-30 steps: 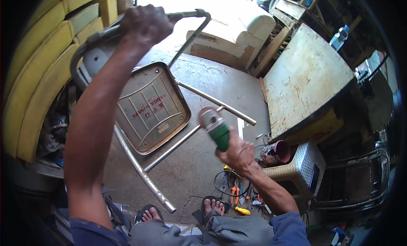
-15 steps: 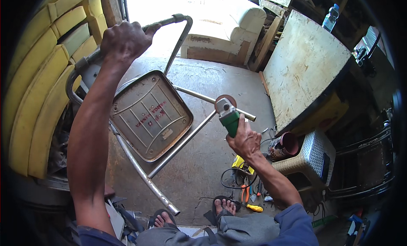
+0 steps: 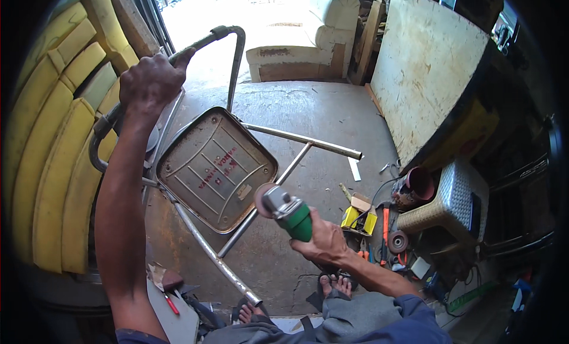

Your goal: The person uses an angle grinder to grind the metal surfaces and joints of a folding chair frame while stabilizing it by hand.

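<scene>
A metal-tube chair frame lies tipped on the floor, the rusty underside of its square seat facing me. At the upper left, my left hand is closed around the frame's curved dark tube. My right hand grips a green-bodied angle grinder by its body. The grinder's round disc is by the seat's lower right edge, close to the thin cross tube; whether it touches cannot be made out. One straight leg points right, another toward my feet.
Yellow foam cushions are stacked along the left. A worn white armchair stands at the back, and a large pale board leans at right. Near my right arm are a yellow box, a spare disc, hand tools and a woven stool.
My right hand has brought the grinder left and down, from near the right leg's end to the seat's edge. My left hand keeps its hold on the curved tube. The view has shifted somewhat.
</scene>
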Motion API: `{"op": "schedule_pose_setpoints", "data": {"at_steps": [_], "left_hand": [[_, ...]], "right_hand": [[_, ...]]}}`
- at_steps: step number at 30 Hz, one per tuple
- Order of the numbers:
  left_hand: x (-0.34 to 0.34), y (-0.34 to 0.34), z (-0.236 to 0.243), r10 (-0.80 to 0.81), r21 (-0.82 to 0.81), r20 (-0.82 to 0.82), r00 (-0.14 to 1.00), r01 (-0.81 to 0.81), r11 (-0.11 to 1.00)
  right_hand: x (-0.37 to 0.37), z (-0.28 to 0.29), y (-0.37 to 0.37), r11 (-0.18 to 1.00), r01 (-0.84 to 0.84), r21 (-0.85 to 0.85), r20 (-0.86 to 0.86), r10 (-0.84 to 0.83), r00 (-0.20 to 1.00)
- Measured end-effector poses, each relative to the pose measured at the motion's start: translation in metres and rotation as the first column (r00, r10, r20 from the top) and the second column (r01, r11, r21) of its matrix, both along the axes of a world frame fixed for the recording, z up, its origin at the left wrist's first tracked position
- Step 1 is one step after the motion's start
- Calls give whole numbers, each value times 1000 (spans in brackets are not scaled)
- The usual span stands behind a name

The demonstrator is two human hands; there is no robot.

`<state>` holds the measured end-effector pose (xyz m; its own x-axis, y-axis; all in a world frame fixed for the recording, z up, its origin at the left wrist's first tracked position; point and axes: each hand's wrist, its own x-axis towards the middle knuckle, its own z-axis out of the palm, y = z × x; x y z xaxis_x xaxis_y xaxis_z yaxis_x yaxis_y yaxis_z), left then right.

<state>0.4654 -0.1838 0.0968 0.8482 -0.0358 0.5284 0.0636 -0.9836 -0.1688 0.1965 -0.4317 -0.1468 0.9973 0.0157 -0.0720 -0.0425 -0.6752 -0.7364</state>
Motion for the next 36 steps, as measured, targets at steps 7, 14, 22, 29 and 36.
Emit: {"op": "schedule_pose_setpoints", "data": {"at_steps": [7,14,22,29,36], "left_hand": [[-1,-13,3,4,17,-10,1000,-4,1000],[-9,-10,5,70,43,-22,997,-69,997],[-4,-12,4,75,52,45,996,-78,996],[1,-9,1,70,65,38,997,-72,995],[-10,-18,10,92,42,18,996,-93,995]], "right_hand": [[60,12,-54,886,348,305,-199,-298,933],[18,9,-49,973,138,184,-248,-89,965],[73,27,-60,950,288,120,-249,-252,935],[64,16,-52,936,282,212,-235,-231,944],[7,-63,-14,906,233,354,48,-266,963]]}}
